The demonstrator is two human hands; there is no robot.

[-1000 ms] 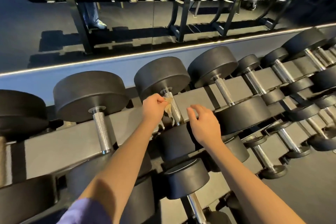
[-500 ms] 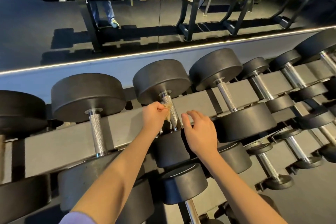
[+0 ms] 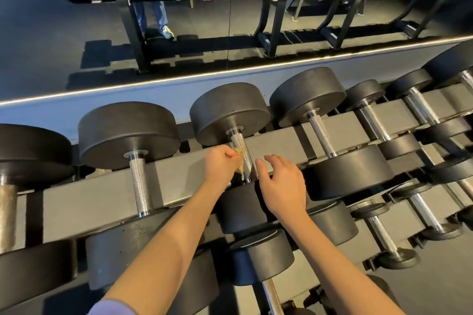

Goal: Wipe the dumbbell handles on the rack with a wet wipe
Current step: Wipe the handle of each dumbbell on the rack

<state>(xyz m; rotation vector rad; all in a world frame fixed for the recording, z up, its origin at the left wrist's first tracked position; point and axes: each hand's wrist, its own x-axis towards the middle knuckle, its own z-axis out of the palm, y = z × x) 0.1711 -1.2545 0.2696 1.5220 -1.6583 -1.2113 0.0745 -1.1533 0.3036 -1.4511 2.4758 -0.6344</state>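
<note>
Sliding away from the far weight head, the left hand [image 3: 220, 165] now sits lower on the handle [image 3: 238, 139] than it did a second ago, and the right hand [image 3: 284, 184] has drawn its thumb closer to the same bar. The left hand is clenched around a small, crumpled, tan wet wipe [image 3: 239, 155], pinching it against the left side of the knurled steel handle about midway along its length; bare metal shows beyond the knuckles, up to the collar of the far head. That handle belongs to the dumbbell [image 3: 230, 112] lying straight ahead of both hands on the upper tier of the rack [image 3: 102, 194], its near head partly hidden under the right palm. The right hand grasps nothing: its fingers are loosely bent and spread, thumb tip just beside the handle on the side opposite the wipe, and whether the palm rests on the head below cannot be told. Left of the left hand lies a larger dumbbell whose neighbouring handle [image 3: 139, 186] is uncovered; right of the right hand another bare handle [image 3: 321, 135] runs between two black heads, with smaller dumbbells beyond it. Beneath the forearms, a lower-tier dumbbell [image 3: 263, 253] points toward the person. A pale lilac sleeve [image 3: 112, 308] edges the left arm, and past the hands a mirror [image 3: 51, 33] reflects more racks.
</note>
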